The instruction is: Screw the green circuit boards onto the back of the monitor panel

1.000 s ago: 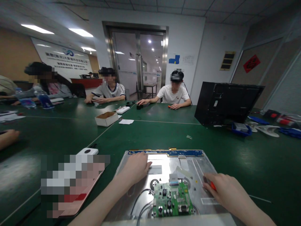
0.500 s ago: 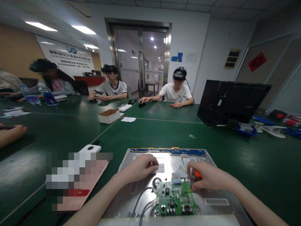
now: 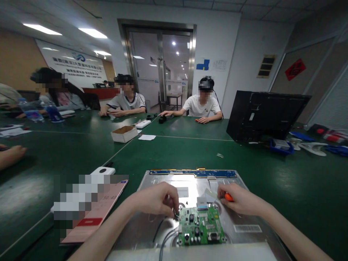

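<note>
At two o'clock from the green board [image 3: 201, 225], an orange tool [image 3: 228, 197] is held by the right hand [image 3: 240, 200]; at ten, the left hand [image 3: 156, 199] is narrowed, its hold unclear.

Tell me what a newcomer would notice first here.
The green circuit board likely catches the eye first, low in the middle on a silver metal panel. The left hand is at the board's left edge; the right hand, near its far right corner, holds an orange object. A large black monitor stands farther back, right.
</note>
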Motion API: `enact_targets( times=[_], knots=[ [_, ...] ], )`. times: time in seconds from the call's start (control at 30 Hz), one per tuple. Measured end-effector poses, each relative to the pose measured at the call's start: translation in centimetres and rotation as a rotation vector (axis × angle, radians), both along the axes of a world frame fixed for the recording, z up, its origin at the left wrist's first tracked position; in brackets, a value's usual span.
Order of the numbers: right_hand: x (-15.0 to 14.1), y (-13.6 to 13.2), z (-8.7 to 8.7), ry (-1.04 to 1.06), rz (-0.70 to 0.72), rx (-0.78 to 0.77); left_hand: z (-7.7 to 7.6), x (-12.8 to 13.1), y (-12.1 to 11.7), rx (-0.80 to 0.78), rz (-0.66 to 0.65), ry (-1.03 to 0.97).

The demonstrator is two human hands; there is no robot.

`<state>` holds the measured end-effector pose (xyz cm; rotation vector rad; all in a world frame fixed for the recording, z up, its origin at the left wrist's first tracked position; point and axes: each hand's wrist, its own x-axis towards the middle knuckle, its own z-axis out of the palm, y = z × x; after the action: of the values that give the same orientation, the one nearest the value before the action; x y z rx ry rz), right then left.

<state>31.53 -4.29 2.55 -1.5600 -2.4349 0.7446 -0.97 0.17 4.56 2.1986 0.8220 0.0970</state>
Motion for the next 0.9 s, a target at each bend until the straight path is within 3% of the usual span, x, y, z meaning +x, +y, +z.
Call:
enact_targets(
  times=[0.2,0.4,0.9],
  knots=[
    [-0.4,-0.2,-0.3,-0.024,-0.077,0.021,-1.2,0.0,0.5,-0.055,-0.057,0.026],
    [-0.4,0.0,-0.6,-0.017,-0.108,0.046,-1.4,0.0,0.7,-0.053,-0.064,0.023],
    [0.0,0.5,-0.1,0.033,-0.053,0.061,-1.5,0.2,0.7,-0.072,-0.056,-0.041]
  ],
)
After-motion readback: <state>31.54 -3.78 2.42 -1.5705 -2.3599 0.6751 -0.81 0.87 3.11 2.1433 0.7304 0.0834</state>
